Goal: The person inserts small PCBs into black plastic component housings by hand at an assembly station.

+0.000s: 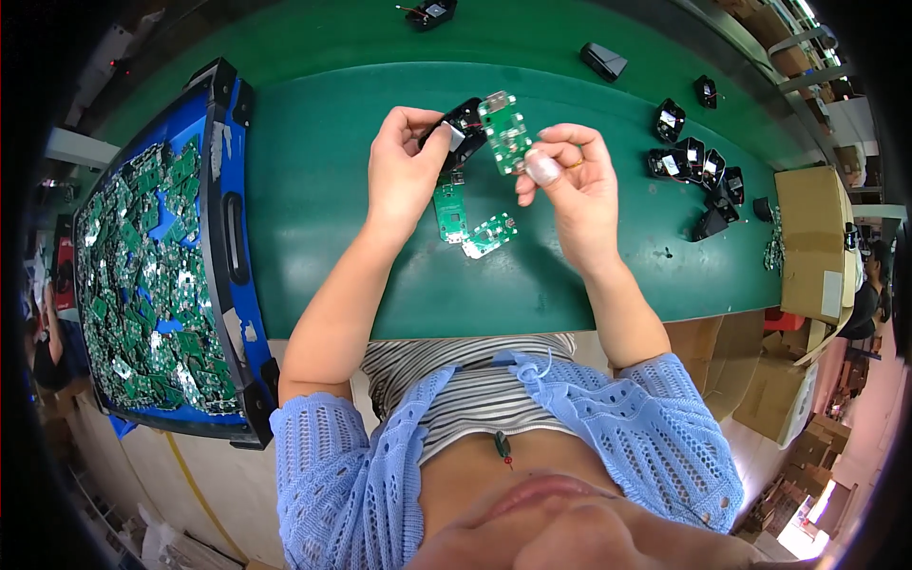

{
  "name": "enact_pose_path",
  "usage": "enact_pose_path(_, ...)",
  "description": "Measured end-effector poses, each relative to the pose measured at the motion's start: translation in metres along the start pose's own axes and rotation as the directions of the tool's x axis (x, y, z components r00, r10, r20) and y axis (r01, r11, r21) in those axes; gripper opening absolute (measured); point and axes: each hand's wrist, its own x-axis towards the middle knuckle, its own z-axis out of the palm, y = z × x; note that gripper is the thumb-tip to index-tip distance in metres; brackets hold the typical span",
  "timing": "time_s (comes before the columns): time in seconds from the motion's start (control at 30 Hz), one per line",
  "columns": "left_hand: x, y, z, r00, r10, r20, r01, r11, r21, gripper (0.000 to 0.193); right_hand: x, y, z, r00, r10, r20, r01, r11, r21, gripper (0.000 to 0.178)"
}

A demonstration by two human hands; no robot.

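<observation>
My left hand (pixel 407 163) is closed round a black plastic housing (pixel 464 129), its open side showing. Between the thumb and fingers of my right hand (pixel 574 180) I pinch a green circuit board (pixel 504 131) by its lower end. The board is tilted upright just right of the housing; whether the two touch I cannot tell. Below my hands, a second green circuit board (pixel 450 211) lies on the table near my left wrist. Another circuit board (pixel 490 237), paler, lies beside it at an angle.
A blue bin with a black frame (pixel 234 214), heaped with green circuit boards (pixel 157 275), stands at the left. Several black housings (pixel 691 158) cluster on the green table (pixel 313 123) at the right. A cardboard box (pixel 810 242) sits at the right edge.
</observation>
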Motion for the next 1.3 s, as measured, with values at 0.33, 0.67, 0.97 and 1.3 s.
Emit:
enact_pose_path(0.33, -0.007, 0.006, 0.004, 0.996, 0.089, 0.001, -0.089, 0.995, 0.034, 0.013, 0.003, 0.004, -0.001, 0.999, -0.018, -0.031, 0.016, 0.999, -0.037, 0.021)
enact_pose_path(0.67, -0.022, 0.023, 0.013, 0.983, -0.127, 0.13, 0.147, 0.976, -0.161, 0.018, 0.001, 0.017, -0.004, 0.997, 0.071, -0.013, -0.072, 0.997, -0.029, 0.021)
enact_pose_path(0.97, -0.022, 0.007, 0.014, 0.988, -0.081, 0.129, 0.09, 0.994, -0.059, 0.019, 0.002, 0.012, -0.001, 0.95, -0.302, 0.079, 0.267, 0.656, -0.706, 0.022)
enact_pose_path(1.3, -0.029, 0.018, 0.017, 0.985, 0.116, 0.13, -0.138, 0.976, 0.171, 0.025, 0.005, 0.017, -0.005, 0.92, -0.37, 0.131, 0.354, 0.641, -0.681, 0.008)
